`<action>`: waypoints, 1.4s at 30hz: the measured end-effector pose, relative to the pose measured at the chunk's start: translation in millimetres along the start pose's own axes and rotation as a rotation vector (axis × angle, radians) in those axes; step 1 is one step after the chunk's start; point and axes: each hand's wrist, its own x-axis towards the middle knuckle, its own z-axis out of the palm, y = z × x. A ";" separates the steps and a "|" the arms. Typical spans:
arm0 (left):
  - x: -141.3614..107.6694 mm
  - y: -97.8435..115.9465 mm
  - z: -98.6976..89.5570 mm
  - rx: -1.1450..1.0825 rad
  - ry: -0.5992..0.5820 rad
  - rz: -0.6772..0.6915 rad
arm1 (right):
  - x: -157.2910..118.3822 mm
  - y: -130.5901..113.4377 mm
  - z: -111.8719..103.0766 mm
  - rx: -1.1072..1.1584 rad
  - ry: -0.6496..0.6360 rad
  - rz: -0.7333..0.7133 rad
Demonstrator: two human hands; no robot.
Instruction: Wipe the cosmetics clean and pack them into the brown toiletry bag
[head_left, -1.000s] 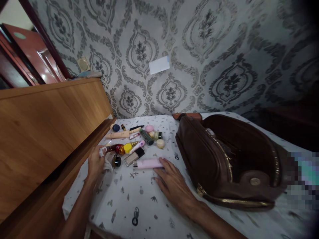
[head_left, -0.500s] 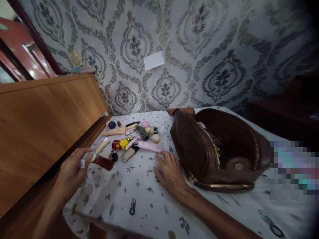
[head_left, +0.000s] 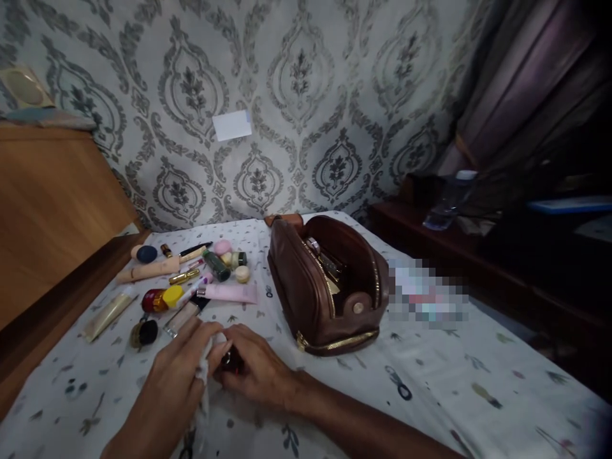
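My left hand [head_left: 179, 376] is closed on a white tissue [head_left: 204, 370], which hangs below its fingers. Against it, my right hand [head_left: 255, 366] wraps round a dark red bottle [head_left: 231, 361], mostly hidden by the fingers. Just beyond the hands lie a glass bottle with a black cap [head_left: 184, 317], a pink tube [head_left: 229, 292] and a small round black-capped jar [head_left: 144, 333]. An open brown bag [head_left: 306, 287] stands to the right of the hands, with several small items inside.
Several cosmetics, among them a yellow-capped red bottle [head_left: 155, 299], a cream tube [head_left: 109, 312] and a green bottle [head_left: 216, 264], lie on the patterned sheet [head_left: 430, 382]. A wooden panel [head_left: 62, 185] borders the left; a clear plastic bottle [head_left: 449, 201] stands at the right.
My hands have come together at the front, and my right hand now holds the dark red bottle that my left hand held with the tissue. The view has turned right.
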 end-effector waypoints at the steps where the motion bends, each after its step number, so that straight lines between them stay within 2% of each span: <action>1: 6.1 1.0 -1.8 -0.044 -0.007 -0.023 | 0.5 0.0 -0.9 0.023 0.004 0.004; 3: 17.6 3.2 -4.7 -0.136 0.009 -0.082 | 1.5 -0.5 -2.8 0.077 -0.013 -0.009; 5: 23.8 5.6 -1.5 -0.224 0.086 -0.125 | 2.4 -0.6 -3.7 0.115 -0.025 -0.014; 9: 16.1 8.3 25.0 -0.394 0.208 -0.063 | 3.5 3.5 -1.3 0.111 0.037 0.025; 12: 4.6 5.3 44.6 -0.465 0.237 -0.027 | 3.7 6.1 0.4 0.117 0.047 0.018; 16: -0.8 -1.9 52.8 -0.492 0.207 -0.067 | 5.9 5.1 -0.9 0.130 0.037 0.024; 18: 0.3 -5.8 53.0 -0.490 0.139 -0.096 | 8.1 6.2 -2.1 0.110 0.047 0.064; 21: 1.2 -13.6 52.9 -0.509 -0.031 -0.116 | 11.5 11.1 -3.8 0.041 0.090 0.106; 23: -0.9 -20.2 52.5 -0.459 -0.118 -0.069 | 13.0 13.8 -6.4 0.011 0.106 0.093; 27: -10.9 -29.0 50.0 -0.160 -0.213 0.100 | 13.7 10.6 -16.0 0.031 0.057 0.104; 30: -17.8 -26.3 48.2 0.067 -0.221 0.190 | 13.6 4.5 -22.2 0.079 0.089 0.112; 34: -22.8 -21.2 45.9 0.219 -0.228 0.150 | 15.2 1.9 -25.9 0.105 0.155 0.083; 38: -23.9 -25.7 37.2 0.053 -0.211 0.112 | 18.8 3.5 -29.8 0.122 0.183 0.068; 42: -15.5 -21.8 22.2 -0.118 -0.022 0.045 | 21.2 4.7 -32.6 0.136 0.222 0.098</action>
